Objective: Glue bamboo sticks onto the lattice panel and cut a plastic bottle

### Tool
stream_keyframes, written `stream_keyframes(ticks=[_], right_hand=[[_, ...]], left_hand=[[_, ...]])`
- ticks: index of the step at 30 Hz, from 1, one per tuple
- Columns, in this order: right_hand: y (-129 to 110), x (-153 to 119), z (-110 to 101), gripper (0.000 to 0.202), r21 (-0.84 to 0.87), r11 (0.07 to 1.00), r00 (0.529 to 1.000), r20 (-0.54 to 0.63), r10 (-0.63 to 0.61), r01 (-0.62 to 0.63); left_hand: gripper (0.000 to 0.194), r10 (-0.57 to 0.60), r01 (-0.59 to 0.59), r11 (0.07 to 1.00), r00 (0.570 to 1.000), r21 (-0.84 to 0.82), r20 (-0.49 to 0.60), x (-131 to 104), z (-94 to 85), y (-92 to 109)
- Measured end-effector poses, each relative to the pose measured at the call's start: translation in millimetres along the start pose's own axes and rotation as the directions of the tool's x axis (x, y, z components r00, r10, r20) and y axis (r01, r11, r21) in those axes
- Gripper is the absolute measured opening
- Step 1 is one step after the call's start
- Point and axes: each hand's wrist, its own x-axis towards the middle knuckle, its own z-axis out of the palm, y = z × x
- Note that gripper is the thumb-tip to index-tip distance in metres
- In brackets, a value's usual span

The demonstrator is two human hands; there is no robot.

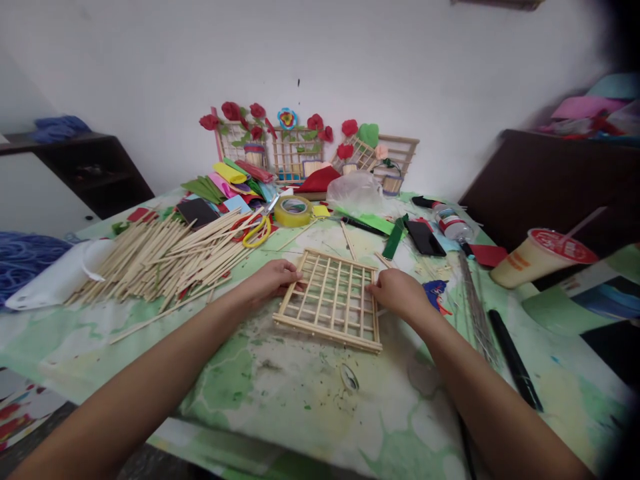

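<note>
A lattice of thin wooden sticks (331, 299), with doubled sticks along its edges, is held just over the table in front of me. My left hand (274, 280) grips its left edge, the fingers curled round the stick frame. At the opposite edge, my right hand (399, 291) pinches the frame between thumb and bent fingers. A small round clear-looking disc (349, 378) lies on the cloth below the lattice. Beyond its far edge rest a few loose sticks (349, 241).
Piled sticks (145, 260) spread on the left beside yellow-handled scissors (257, 232) and a tape roll (293, 211). Finished lattices with red paper flowers (315, 122) lean on the wall. A phone (425, 238), a water bottle (454, 223) and a drink cup (543, 257) stand or lie right.
</note>
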Motion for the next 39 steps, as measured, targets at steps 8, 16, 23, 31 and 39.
stream_keyframes(ticks=[8,16,23,31,39], right_hand=[[1.6,-1.6,-1.8,0.027,0.093,0.996,0.995,-0.103,-0.002,0.012],[-2.8,-0.3,-14.8,0.022,0.862,0.498,0.985,-0.15,0.08,0.091],[-5.3,-17.8,-32.1,0.024,0.971,0.096,0.966,-0.228,0.123,0.217],[-9.0,-43.2,-59.1,0.021,0.807,0.357,0.859,-0.511,0.021,0.471],[-7.3,-48.6,-65.0,0.022,0.698,0.497,0.807,-0.591,-0.005,0.515]], left_hand=[[0.03,0.151,-0.153,0.974,0.988,-0.167,-0.024,0.9,-2.3,-1.4],[0.036,0.391,-0.411,0.858,0.911,-0.308,-0.127,-3.3,7.2,3.3],[0.03,0.482,-0.483,0.818,0.872,-0.311,-0.088,-9.9,5.0,6.7],[0.028,0.653,-0.678,0.708,0.735,-0.199,-0.182,-20.1,-1.8,18.4],[0.023,0.725,-0.748,0.651,0.663,-0.129,-0.188,-26.9,-3.0,20.9]])
